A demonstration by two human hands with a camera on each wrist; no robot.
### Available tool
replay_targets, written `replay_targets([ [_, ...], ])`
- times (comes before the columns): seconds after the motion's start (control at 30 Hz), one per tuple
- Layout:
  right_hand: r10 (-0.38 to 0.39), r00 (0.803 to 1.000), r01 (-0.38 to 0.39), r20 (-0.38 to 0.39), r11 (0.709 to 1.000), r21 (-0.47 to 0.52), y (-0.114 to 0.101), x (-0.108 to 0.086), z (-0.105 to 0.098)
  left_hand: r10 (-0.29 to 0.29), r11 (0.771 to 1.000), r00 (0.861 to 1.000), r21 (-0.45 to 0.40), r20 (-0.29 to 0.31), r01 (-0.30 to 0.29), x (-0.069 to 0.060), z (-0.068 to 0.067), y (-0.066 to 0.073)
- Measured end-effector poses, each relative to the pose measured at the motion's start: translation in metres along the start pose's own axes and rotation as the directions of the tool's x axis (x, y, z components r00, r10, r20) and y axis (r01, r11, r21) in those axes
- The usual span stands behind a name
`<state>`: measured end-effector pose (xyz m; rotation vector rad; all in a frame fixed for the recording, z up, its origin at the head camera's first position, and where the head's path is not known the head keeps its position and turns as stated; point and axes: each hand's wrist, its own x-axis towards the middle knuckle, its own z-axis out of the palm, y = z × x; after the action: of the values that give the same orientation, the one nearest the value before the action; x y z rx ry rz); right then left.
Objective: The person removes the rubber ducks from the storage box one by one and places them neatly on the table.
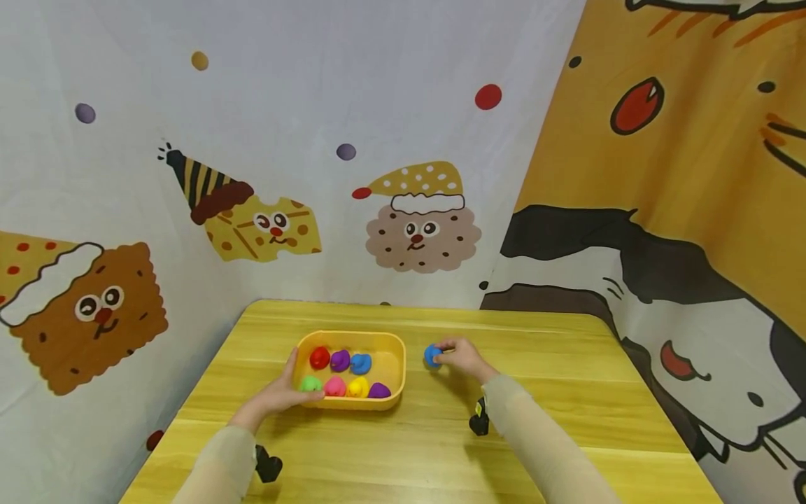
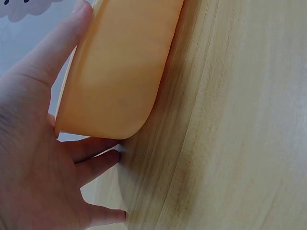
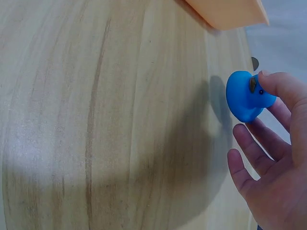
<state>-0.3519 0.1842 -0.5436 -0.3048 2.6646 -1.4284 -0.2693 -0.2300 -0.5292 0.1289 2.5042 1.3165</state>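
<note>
A blue toy duck (image 1: pixel 432 355) is pinched between the thumb and fingers of my right hand (image 1: pixel 462 358), just right of the tray. The right wrist view shows that duck (image 3: pixel 243 97) at the fingertips of the hand (image 3: pixel 280 153), its head by the thumb. My left hand (image 1: pixel 277 397) grips the left end of the yellow tray (image 1: pixel 393 402), thumb along the near rim. In the left wrist view the hand (image 2: pixel 43 153) holds the tray's wall (image 2: pixel 120 72). Inside the tray sit red (image 1: pixel 319 358), purple (image 1: pixel 340 360), blue (image 1: pixel 361 364), green (image 1: pixel 311 383), pink (image 1: pixel 335 386) and yellow (image 1: pixel 358 387) ducks, plus another purple one (image 1: pixel 379 390).
The wooden table (image 1: pixel 441 448) extends around the tray and under both arms. Behind it hangs a white cloth (image 1: pixel 283 91) with cartoon prints, and orange, black and white printed cloth (image 1: pixel 693 210) is at the right. Black devices are at both wrists.
</note>
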Motion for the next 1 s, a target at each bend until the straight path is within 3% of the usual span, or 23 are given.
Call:
replay_targets([
  [1.0, 0.045, 0.999, -0.045, 0.003, 0.999, 0.011, 0.0001, 0.0011, 0.006, 0.004, 1.0, 1.0, -0.007, -0.006, -0.004, -0.0001, 0.0008, -0.0007],
])
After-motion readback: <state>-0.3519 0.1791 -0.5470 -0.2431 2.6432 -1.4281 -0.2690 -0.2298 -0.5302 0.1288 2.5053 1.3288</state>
